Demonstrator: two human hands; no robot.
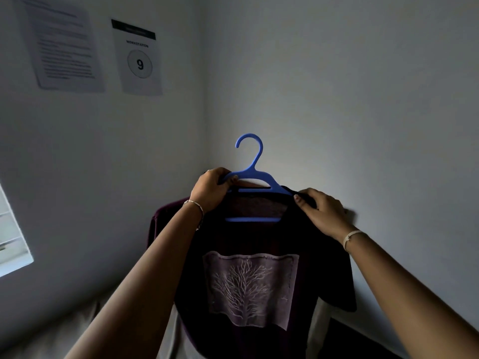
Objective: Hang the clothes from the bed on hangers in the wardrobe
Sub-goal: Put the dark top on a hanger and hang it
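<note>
Holding the blue hanger up before the wall corner, I see my left grip curled round its left arm, while my right grip pinches the dark T-shirt at the neckline, over the hanger's right arm.

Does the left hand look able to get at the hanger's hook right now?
Probably yes: the left hand grips the blue hanger just below its hook, with only open air between them.
</note>
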